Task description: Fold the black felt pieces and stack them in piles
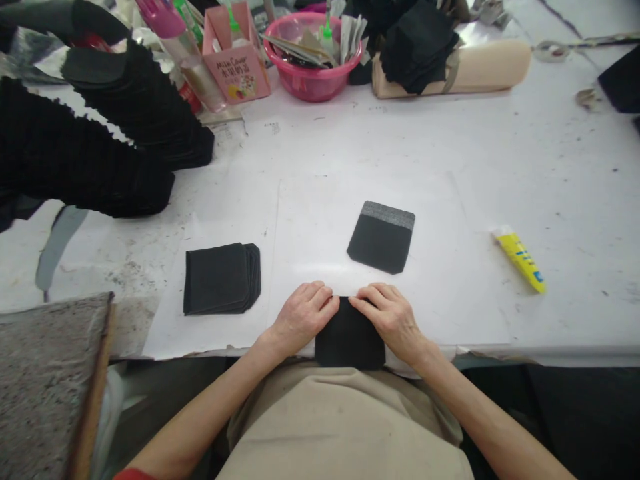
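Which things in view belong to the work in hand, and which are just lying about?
Likely in the work:
black piece, held at its far edge by left hand and right hand
gray-banded black piece
small black stack
perhaps yellow tube

Probably just lying about:
pink basin
pink carton
beige roll

Bright, diffuse light pales the white tabletop (310,147), while the black stacks (85,153) lose detail.
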Demonstrator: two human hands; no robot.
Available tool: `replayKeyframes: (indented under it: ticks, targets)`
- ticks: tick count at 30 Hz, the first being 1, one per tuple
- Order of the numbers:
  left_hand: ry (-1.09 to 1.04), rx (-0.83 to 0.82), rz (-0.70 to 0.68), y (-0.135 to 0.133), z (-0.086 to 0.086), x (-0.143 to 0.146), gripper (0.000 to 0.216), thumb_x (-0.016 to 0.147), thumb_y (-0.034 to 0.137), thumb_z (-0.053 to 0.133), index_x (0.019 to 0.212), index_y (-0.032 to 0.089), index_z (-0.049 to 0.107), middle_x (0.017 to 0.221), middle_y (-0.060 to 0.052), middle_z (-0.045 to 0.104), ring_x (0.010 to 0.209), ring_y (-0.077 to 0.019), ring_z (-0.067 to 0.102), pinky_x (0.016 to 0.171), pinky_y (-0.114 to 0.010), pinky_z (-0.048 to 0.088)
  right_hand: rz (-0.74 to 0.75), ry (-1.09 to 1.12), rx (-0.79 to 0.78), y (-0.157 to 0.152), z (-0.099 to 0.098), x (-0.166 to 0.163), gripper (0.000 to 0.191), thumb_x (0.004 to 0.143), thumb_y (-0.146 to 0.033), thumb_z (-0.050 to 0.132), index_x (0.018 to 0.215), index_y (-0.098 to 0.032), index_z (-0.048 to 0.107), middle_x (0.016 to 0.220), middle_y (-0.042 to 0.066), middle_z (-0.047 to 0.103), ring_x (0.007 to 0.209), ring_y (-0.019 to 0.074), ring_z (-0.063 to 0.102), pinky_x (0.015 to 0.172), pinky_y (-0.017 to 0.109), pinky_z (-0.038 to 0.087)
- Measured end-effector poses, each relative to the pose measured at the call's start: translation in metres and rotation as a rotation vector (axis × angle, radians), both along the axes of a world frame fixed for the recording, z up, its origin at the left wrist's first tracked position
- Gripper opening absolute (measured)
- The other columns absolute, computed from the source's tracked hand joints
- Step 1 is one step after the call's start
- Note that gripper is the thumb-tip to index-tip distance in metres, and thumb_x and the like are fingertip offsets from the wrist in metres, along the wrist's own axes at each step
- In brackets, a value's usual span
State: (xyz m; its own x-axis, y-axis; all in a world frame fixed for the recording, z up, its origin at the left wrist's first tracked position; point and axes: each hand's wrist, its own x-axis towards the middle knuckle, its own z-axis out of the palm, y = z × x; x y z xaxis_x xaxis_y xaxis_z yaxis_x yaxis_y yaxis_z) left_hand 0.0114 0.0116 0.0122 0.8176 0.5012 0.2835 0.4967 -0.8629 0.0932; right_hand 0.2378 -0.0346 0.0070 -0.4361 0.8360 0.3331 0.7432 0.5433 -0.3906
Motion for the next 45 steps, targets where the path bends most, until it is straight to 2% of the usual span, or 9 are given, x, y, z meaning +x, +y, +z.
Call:
replayKeyframes:
  ticks: [4, 9, 17, 22, 30, 38, 45]
  targets:
    - [0.020, -0.017, -0.001, 0.000, 0.000, 0.000, 0.013, 0.097, 0.014, 0.050, 0.105, 0.013, 0.060, 0.095, -0.008, 0.060, 0.095, -0.0225, 0.056, 0.082, -0.036, 0.050, 0.000, 0.014, -0.045, 0.001, -0.001, 0.002, 0.021, 0.100, -0.019, 0.049, 0.109, -0.020, 0.067, 0.100, 0.007, 0.067, 0.096, 0.0209, 0.055, 0.085, 0.036, 0.044]
    - [0.017, -0.022, -0.004, 0.001, -0.002, 0.001, 0.021, 0.099, 0.014, 0.047, 0.117, 0.012, 0.057, 0.095, -0.008, 0.060, 0.095, -0.0220, 0.056, 0.082, -0.036, 0.050, -0.006, 0.022, -0.088, 0.002, -0.002, 0.003, 0.021, 0.100, -0.020, 0.048, 0.110, -0.021, 0.067, 0.101, 0.006, 0.067, 0.096, 0.0209, 0.055, 0.086, 0.037, 0.044]
    - [0.031, 0.006, -0.041, 0.002, 0.001, 0.000, 0.019, 0.097, 0.014, 0.049, 0.114, 0.013, 0.059, 0.092, -0.008, 0.058, 0.090, -0.0216, 0.056, 0.079, -0.036, 0.050, -0.002, 0.056, -0.114, 0.005, -0.001, 0.005, 0.021, 0.099, -0.020, 0.050, 0.114, -0.021, 0.065, 0.100, 0.005, 0.067, 0.096, 0.0201, 0.055, 0.086, 0.036, 0.044]
    - [0.048, 0.009, -0.061, 0.003, 0.004, 0.000, 0.019, 0.096, 0.013, 0.051, 0.113, 0.012, 0.059, 0.091, -0.008, 0.058, 0.087, -0.0219, 0.055, 0.076, -0.035, 0.050, -0.020, 0.053, -0.078, 0.004, -0.004, 0.006, 0.018, 0.099, -0.021, 0.051, 0.107, -0.021, 0.068, 0.101, 0.007, 0.064, 0.096, 0.0201, 0.054, 0.085, 0.035, 0.044]
    - [0.008, -0.002, -0.054, 0.003, 0.003, -0.005, 0.025, 0.098, 0.012, 0.046, 0.120, 0.014, 0.057, 0.105, -0.010, 0.060, 0.093, -0.0212, 0.058, 0.080, -0.035, 0.052, 0.025, 0.030, -0.073, 0.005, -0.003, 0.009, 0.022, 0.099, -0.018, 0.050, 0.110, -0.021, 0.068, 0.100, 0.007, 0.065, 0.096, 0.0199, 0.055, 0.087, 0.036, 0.045]
    - [-0.075, -0.082, -0.051, 0.003, 0.005, -0.008, 0.021, 0.097, 0.009, 0.045, 0.114, 0.011, 0.058, 0.097, -0.010, 0.062, 0.093, -0.0212, 0.060, 0.084, -0.038, 0.056, 0.044, 0.015, -0.055, 0.006, -0.002, 0.011, 0.024, 0.099, -0.017, 0.049, 0.111, -0.022, 0.069, 0.101, 0.007, 0.066, 0.098, 0.0204, 0.056, 0.088, 0.037, 0.046]
    - [-0.036, -0.075, -0.074, 0.003, 0.002, -0.012, 0.022, 0.094, 0.006, 0.049, 0.114, 0.008, 0.058, 0.099, -0.011, 0.062, 0.095, -0.0230, 0.059, 0.086, -0.039, 0.056, 0.067, -0.001, -0.066, 0.008, 0.003, 0.015, 0.023, 0.099, -0.018, 0.049, 0.111, -0.020, 0.068, 0.101, 0.007, 0.067, 0.099, 0.0201, 0.056, 0.087, 0.036, 0.046]
